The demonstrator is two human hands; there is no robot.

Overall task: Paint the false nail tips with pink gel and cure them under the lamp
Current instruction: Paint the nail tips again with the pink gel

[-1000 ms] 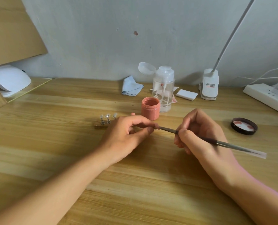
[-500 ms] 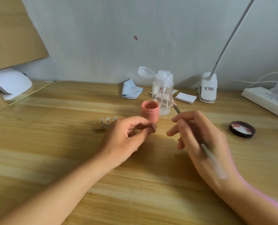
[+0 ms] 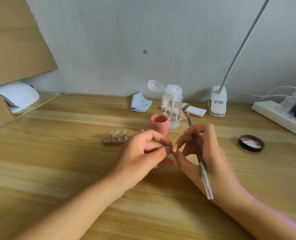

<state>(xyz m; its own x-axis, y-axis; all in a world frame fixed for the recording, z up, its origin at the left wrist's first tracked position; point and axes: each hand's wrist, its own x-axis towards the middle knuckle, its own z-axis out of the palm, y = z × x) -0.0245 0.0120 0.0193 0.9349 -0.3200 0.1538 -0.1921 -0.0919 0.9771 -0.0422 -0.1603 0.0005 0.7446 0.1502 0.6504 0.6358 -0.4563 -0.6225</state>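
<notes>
Two hands meet over the middle of the table point(image 3: 60, 153), fingertips touching. The left hand point(image 3: 142, 153) is curled, with thumb and forefinger pinching one pale pink tip point(image 3: 175, 147). How the tip is mounted I cannot tell. The right hand point(image 3: 206, 153) grips one brush point(image 3: 198, 152) that runs between its fingers. The bristle end points far, toward the bottle point(image 3: 172, 108), and the clear end lies near, over the wrist. This hand's free fingers reach left to the tip. Just far of the hands stands one open jar point(image 3: 159, 125) of pink gel. Left of it is one wooden holder point(image 3: 115, 142) with three stands, each bearing one of three tips point(image 3: 117, 132). The one clear pump bottle, its flip cap open, is just behind the jar. One blue cloth point(image 3: 141, 103) lies to the bottle's left and white pads point(image 3: 196, 111) to its right. One black lid point(image 3: 251, 143) lies to the right of the hands. Farther off are one desk lamp point(image 3: 217, 101) and one power strip point(image 3: 280, 116). One white lamp point(image 3: 17, 96) sits far left under cardboard point(image 3: 14, 40). Half a second ago the hands were apart, with the right one drawn back to the right. A second ago the brush lay across, its bristles at the left fingers, and now it points away. The jar, lid and holder are where they were.
</notes>
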